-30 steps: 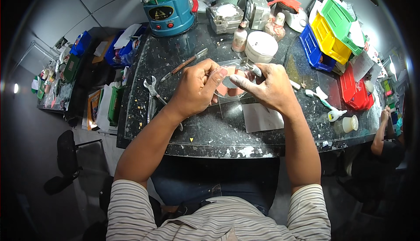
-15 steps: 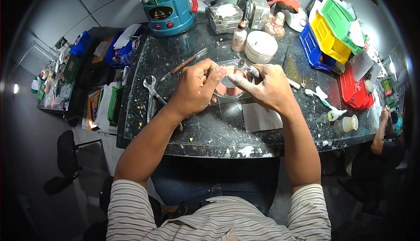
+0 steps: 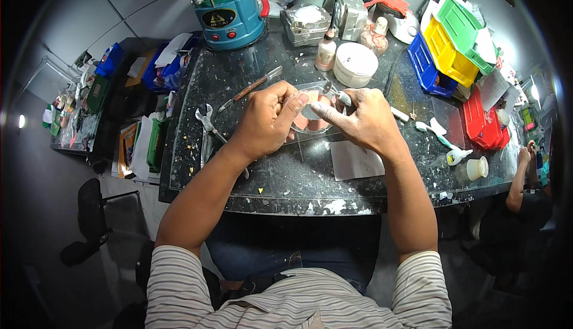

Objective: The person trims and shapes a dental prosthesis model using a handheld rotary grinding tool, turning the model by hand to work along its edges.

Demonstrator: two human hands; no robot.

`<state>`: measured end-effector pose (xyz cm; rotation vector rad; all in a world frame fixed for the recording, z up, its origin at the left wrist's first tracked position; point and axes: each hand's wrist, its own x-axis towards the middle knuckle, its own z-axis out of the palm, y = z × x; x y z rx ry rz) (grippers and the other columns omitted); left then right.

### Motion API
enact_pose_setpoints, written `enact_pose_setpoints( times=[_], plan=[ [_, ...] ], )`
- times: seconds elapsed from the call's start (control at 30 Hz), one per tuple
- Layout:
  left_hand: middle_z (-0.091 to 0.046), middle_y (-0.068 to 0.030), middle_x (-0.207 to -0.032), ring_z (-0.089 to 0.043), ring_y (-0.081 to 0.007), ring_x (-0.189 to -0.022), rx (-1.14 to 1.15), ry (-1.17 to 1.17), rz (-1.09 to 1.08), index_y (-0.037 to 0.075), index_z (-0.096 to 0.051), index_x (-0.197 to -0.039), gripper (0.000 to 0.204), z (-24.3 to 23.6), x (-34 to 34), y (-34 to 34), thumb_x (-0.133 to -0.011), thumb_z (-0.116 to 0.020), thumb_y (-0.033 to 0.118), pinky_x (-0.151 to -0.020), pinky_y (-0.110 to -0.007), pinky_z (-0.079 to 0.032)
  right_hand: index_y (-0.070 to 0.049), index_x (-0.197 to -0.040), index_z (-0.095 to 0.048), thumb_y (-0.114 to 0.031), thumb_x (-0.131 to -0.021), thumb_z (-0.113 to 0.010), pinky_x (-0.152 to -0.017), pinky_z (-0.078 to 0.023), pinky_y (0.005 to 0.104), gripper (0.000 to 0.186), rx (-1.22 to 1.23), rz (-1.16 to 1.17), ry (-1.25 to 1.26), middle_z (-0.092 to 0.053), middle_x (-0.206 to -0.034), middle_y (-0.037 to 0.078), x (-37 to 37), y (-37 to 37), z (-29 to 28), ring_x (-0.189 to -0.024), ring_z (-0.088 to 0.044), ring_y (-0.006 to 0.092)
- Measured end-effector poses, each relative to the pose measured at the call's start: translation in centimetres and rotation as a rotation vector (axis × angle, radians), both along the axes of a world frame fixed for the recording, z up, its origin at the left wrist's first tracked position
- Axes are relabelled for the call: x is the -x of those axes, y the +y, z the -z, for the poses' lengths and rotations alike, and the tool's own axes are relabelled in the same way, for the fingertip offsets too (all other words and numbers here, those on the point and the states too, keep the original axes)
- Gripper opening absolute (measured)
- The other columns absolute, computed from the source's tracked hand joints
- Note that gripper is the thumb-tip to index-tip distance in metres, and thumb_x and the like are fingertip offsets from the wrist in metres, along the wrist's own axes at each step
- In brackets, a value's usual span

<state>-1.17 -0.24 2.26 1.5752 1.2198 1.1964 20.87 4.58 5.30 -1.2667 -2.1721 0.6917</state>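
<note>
Your left fingers (image 3: 292,109) pinch the pink piece (image 3: 321,124) mid-frame, right fingers (image 3: 335,116) curl round a tool (image 3: 344,98) — slipping could gouge it.

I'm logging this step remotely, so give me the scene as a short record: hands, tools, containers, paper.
Left hand: grips pink-and-clear piece
Right hand: holds metal-tipped tool, thumb over the piece
Tools at left: wrench, wood-handled tool
Containers behind hands: white tub, bottle
Bins at right: green, yellow, blue, red
Paper: on bench, near right wrist
</note>
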Motion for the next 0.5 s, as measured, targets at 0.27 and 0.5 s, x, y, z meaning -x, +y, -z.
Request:
enact_pose_setpoints(
  times=[0.27, 0.5],
  plan=[
    [-0.069, -0.0041, -0.075, -0.062, -0.0056, -0.055, 0.003, 0.028, -0.012, -0.001, -0.066, -0.104, 0.025, -0.07, -0.04, 0.02, -0.109, -0.064, 0.024, -0.047, -0.02, -0.049, 0.0, -0.073, -0.074, -0.059, -0.09, -0.075, -0.063, -0.055, 0.0444, 0.061, 0.006, 0.005, -0.02, -0.066, -0.061, 0.017, 0.1, -0.11, -0.15, -0.059, -0.068, 0.0338],
    [-0.069, -0.0042, -0.075, -0.062, -0.0055, -0.055, -0.008, 0.043, -0.015, -0.002, -0.066, -0.104, 0.026, -0.08, -0.03, 0.02, -0.109, -0.064, 0.023, -0.047, -0.02, -0.049, -0.001, -0.074, -0.075, -0.06, -0.09, -0.074, -0.064, -0.055, 0.0447, 0.062, 0.02, 0.005, -0.043, -0.067, -0.062, 0.017, 0.16, -0.12, -0.17, -0.061, -0.069, 0.0341]
  ],
)
